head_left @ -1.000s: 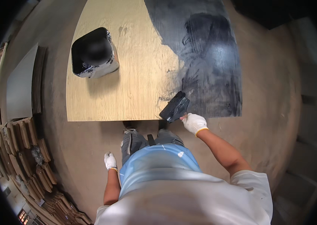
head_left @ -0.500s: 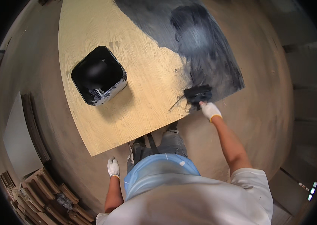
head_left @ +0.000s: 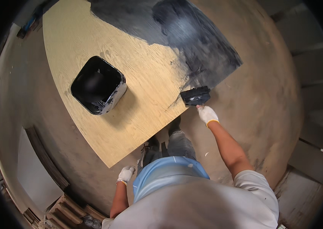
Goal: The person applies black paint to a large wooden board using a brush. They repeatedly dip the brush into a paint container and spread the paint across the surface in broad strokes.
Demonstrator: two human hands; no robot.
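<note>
My right hand (head_left: 207, 114), in a white knit glove with a yellow cuff, grips the short handle of a wide paintbrush (head_left: 195, 96). The brush head is coated in black paint and rests at the near right edge of a light wood-grain board (head_left: 146, 114). Black paint (head_left: 211, 53) covers the board's far right part, with ragged streaks at its border. A squarish bucket (head_left: 121, 95), black inside and smeared outside, stands on the bare wood at left. My left hand (head_left: 126, 174), gloved too, hangs below the board's near corner, fingers loosely bent and holding nothing visible.
At the lower left, a stack of panels with a pale top sheet (head_left: 35, 171) lies near brown board pieces (head_left: 68, 212). Large grey panels (head_left: 306, 99) line the right side. The brown floor (head_left: 260, 114) surrounds the board. My legs (head_left: 180, 145) stand close to its near edge.
My right hand has drawn the brush slightly left to the board's near edge. My left hand has shifted right and its fingers now point more to the right. The whole view has turned somewhat.
</note>
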